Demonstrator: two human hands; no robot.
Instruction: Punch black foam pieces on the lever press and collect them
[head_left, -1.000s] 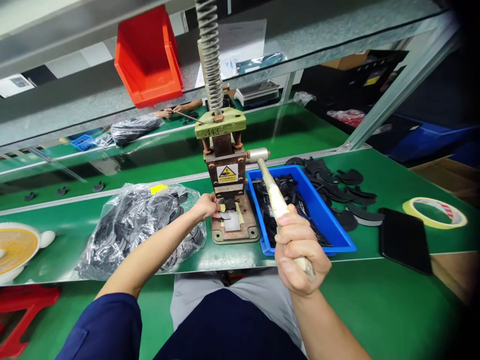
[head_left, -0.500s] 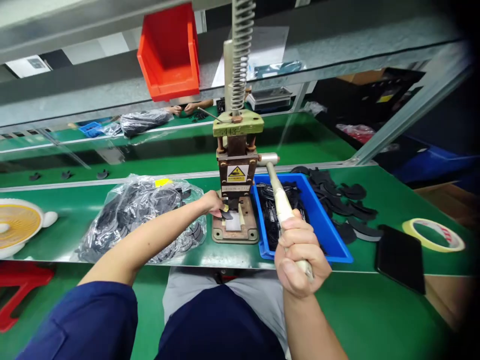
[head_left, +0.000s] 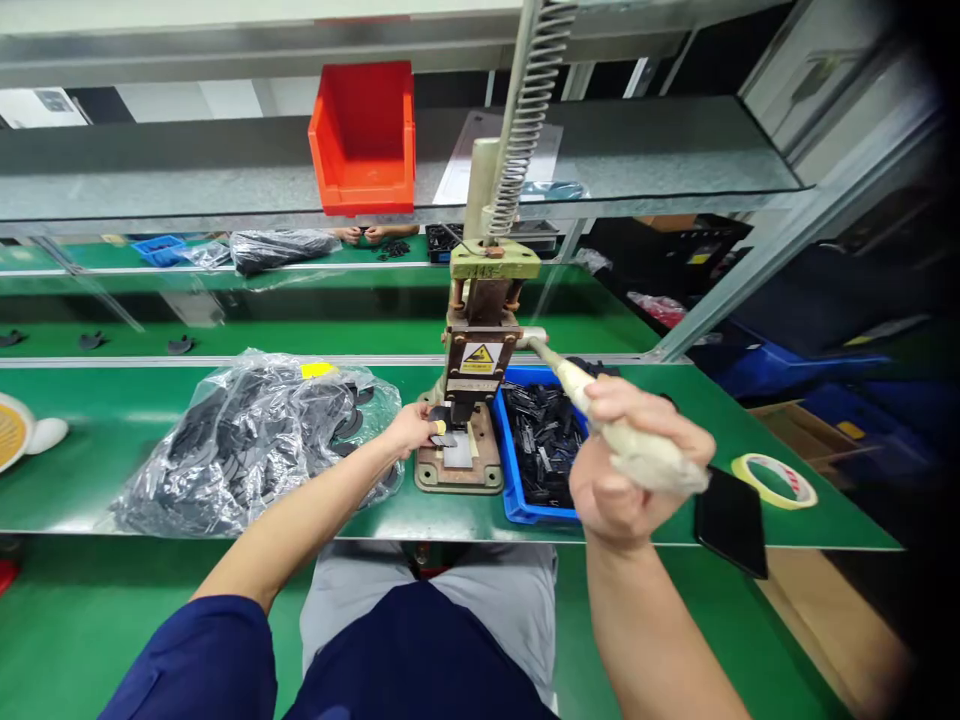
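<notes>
A small hand press point(head_left: 478, 360) with a tall spring stands on the green bench. My right hand point(head_left: 630, 462) is closed around its padded lever handle point(head_left: 616, 430), in front of the blue bin. My left hand point(head_left: 414, 428) pinches a small dark flat part point(head_left: 444, 438) lying on the press base plate point(head_left: 459, 462), right under the ram.
A clear bag of dark parts point(head_left: 247, 440) lies left of the press. A blue bin point(head_left: 540, 450) of black pieces sits to its right, with a black pad point(head_left: 731, 520) and a tape roll point(head_left: 774, 478) beyond. A red bin point(head_left: 366, 135) stands on the shelf. Another person's hands point(head_left: 367, 234) show on the far bench.
My right hand has swung the lever handle up and to the right. The camera has tilted up. My left hand stays at the press base on the dark part.
</notes>
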